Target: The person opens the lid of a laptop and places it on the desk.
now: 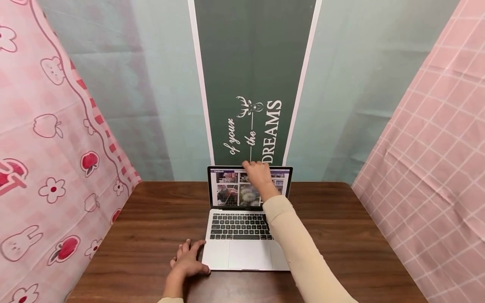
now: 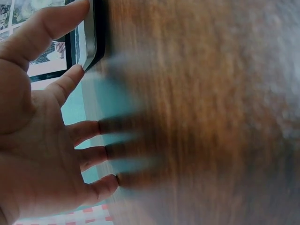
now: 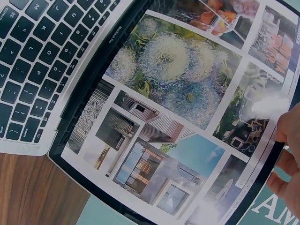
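A silver laptop [image 1: 250, 254] stands unfolded on the table, its black-framed screen [image 1: 227, 195] lit with a grid of pictures. My right hand [image 1: 259, 174] grips the top edge of that screen, fingers over the rim and thumb on the front, as the right wrist view also shows. Down by the left side of the base, my left hand [image 1: 186, 261] is spread out. Its thumb and index finger touch the laptop's edge [image 2: 97, 33], while the other fingers [image 2: 89, 157] reach to the wood. The right sleeve covers part of the keyboard [image 1: 238, 227].
The brown wooden table [image 1: 151, 227] extends to both sides of the laptop. Behind it hangs a teal cloth [image 1: 159, 101] with a dark green lettered panel [image 1: 254, 50]. Pink patterned curtains [image 1: 53, 139] flank the table on the left and right.
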Demonstrator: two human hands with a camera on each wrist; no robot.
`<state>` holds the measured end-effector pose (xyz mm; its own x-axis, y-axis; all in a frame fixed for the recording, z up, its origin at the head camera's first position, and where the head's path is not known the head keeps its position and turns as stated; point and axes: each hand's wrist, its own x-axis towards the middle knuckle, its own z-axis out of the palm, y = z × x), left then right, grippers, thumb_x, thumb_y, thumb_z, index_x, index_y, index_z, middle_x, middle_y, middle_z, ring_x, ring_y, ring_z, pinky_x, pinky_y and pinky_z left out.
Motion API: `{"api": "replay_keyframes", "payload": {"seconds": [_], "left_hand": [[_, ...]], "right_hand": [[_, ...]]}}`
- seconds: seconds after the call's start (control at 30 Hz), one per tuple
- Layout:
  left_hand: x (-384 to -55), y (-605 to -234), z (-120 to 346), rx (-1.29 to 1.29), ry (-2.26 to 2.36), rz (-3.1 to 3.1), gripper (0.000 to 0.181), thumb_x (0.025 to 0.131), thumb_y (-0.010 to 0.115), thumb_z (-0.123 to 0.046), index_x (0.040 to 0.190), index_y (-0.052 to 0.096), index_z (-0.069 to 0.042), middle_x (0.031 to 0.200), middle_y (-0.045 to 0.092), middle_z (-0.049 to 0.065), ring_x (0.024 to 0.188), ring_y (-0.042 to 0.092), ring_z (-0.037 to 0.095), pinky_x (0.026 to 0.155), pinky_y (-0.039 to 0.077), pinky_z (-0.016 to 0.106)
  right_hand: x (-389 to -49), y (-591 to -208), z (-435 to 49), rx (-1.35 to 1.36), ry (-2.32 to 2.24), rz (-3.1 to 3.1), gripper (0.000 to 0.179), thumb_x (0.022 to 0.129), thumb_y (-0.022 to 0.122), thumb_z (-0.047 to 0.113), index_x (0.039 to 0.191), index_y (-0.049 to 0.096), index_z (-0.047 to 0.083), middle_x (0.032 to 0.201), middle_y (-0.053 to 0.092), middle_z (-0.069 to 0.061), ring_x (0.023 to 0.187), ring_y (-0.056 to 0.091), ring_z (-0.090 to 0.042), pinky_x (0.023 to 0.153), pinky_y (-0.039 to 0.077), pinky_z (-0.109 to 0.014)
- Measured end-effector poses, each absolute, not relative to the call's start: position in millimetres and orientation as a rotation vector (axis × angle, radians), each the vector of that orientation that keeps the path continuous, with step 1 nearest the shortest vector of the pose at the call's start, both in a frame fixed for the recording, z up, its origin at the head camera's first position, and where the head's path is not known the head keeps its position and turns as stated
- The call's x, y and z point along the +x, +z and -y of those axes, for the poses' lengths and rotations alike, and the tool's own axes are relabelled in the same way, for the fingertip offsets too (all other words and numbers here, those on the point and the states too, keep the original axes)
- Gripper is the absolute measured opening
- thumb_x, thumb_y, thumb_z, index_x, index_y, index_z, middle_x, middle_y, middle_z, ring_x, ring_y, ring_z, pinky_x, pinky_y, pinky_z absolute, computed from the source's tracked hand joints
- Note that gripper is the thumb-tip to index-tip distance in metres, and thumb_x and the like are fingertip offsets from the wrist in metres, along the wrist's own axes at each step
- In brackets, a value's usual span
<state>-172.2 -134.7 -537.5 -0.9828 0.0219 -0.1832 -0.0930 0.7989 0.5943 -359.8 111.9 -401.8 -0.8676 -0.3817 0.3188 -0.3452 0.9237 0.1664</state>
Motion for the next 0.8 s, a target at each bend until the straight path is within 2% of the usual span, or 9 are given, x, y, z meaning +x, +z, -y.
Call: {"api": "replay_keyframes", "payload": {"seconds": [0.33,0.8], "left_hand": [[-172.8,-538.0,137.3,-0.060,0.947,-2.807,0.087,0.045,0.085,-0.030,0.126,0.054,-0.020,0.140,0.025,0.031,0.127,0.016,0.053,0.081,0.021,0.070],[-171.6,-537.1,136.0,-0.053,0.933,-2.816,0.087,0.045,0.084,-0.030,0.126,0.054,-0.020,0.140,0.026,0.031,0.127,0.017,0.053,0.082,0.021,0.070]], "right_hand": [[-371.5,-405.3,-107.0,0.472,-0.133,2.755,0.025,0.092,0.055,0.009,0.116,0.054,0.014,0.096,0.064,-0.008,0.089,0.056,-0.028,0.079,0.044,-0.046],[-387.8,-411.1,-111.7,0.472,-0.112,2.765,0.036,0.086,0.066,0.014,0.121,0.056,0.015,0.103,0.065,-0.007,0.094,0.057,-0.028,0.080,0.044,-0.044]]}}
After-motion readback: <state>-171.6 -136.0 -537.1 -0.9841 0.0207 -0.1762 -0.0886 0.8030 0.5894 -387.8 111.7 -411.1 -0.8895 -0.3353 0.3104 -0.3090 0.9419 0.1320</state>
